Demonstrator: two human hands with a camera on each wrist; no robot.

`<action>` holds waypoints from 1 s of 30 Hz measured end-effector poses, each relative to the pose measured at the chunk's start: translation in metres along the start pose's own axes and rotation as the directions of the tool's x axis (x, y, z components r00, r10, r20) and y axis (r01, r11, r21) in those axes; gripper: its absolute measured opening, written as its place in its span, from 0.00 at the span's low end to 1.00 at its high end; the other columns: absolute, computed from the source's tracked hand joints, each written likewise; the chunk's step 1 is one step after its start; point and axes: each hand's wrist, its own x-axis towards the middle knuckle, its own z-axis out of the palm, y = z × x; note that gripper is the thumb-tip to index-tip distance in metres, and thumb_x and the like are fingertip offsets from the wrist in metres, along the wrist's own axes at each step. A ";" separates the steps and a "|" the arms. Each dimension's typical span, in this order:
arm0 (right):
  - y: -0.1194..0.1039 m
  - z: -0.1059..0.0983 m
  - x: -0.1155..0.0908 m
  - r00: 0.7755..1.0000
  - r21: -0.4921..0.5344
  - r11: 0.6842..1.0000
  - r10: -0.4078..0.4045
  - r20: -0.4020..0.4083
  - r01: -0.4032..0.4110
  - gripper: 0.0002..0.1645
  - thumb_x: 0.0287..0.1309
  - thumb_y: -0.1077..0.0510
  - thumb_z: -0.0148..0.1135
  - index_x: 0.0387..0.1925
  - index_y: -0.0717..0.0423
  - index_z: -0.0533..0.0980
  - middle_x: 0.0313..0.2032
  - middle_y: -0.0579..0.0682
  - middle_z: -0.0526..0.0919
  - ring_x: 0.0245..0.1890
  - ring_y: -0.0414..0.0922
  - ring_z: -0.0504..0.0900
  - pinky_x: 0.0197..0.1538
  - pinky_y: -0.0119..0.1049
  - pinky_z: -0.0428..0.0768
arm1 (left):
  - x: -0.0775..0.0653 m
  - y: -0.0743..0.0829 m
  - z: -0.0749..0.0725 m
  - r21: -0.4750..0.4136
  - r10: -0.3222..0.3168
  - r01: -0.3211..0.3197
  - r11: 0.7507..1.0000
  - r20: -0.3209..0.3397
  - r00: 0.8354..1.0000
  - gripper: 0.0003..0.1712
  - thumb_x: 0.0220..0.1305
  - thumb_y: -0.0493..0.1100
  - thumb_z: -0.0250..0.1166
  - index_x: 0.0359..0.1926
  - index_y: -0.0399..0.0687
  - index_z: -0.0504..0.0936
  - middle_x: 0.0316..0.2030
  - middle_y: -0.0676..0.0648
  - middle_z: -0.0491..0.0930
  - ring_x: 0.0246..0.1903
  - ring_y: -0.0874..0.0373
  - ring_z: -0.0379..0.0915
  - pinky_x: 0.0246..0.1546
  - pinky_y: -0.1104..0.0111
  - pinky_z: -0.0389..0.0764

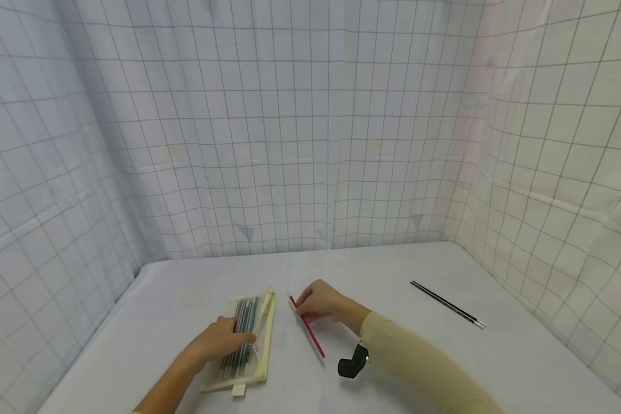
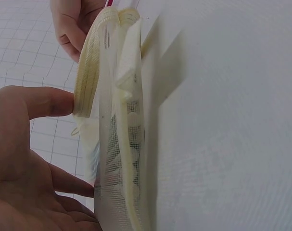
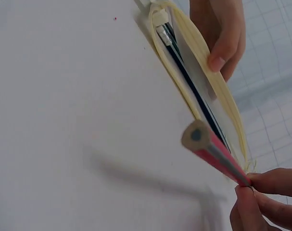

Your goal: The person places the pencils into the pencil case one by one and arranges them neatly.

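A flat mesh pencil case (image 1: 263, 345) with a cream zipper edge lies on the table, several dark pencils (image 1: 245, 316) inside it. My left hand (image 1: 219, 340) holds its upper side, thumb at the zipper edge and fingers farther back on the mesh. In the right wrist view the mouth of the case gapes, with a dark pencil (image 3: 191, 84) and its white eraser end showing inside. To the right of the case, my right hand (image 1: 321, 300) pinches a red pencil (image 1: 313, 336) between thumb and fingers. Its unsharpened end points toward the right wrist camera.
Two black pencils (image 1: 447, 303) lie side by side at the right of the white table (image 1: 393, 270). Grid-patterned cloth (image 1: 310, 126) surrounds the table at the back and sides. A black wrist device (image 1: 353, 363) sits by the right sleeve.
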 end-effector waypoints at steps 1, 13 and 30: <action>-0.002 0.006 0.001 1.000 0.002 1.000 -0.002 0.001 0.002 0.04 0.56 0.69 0.74 0.34 0.63 0.85 0.29 0.54 0.85 0.24 0.42 0.81 0.29 0.33 0.85 | 0.000 0.000 0.000 -0.001 0.000 0.000 1.000 -0.004 1.000 0.48 0.64 0.58 0.68 0.65 0.18 0.68 0.67 0.12 0.56 0.67 0.17 0.54 0.60 0.29 0.64; -0.015 0.054 0.015 0.999 0.051 0.999 -0.004 -0.036 0.006 0.05 0.53 0.72 0.75 0.29 0.65 0.85 0.25 0.53 0.84 0.20 0.40 0.80 0.26 0.34 0.84 | 0.002 -0.009 0.002 -0.052 -0.022 0.023 0.998 0.021 1.000 0.53 0.61 0.62 0.68 0.67 0.18 0.66 0.67 0.15 0.59 0.66 0.20 0.59 0.61 0.31 0.64; -0.028 0.085 0.021 0.983 0.005 0.999 -0.041 -0.177 0.043 0.09 0.52 0.69 0.76 0.21 0.62 0.83 0.16 0.50 0.83 0.16 0.40 0.83 0.23 0.31 0.83 | -0.003 -0.001 0.000 -0.083 0.001 -0.004 0.997 -0.037 0.999 0.38 0.60 0.56 0.70 0.59 0.29 0.77 0.54 0.30 0.74 0.47 0.44 0.75 0.48 0.46 0.77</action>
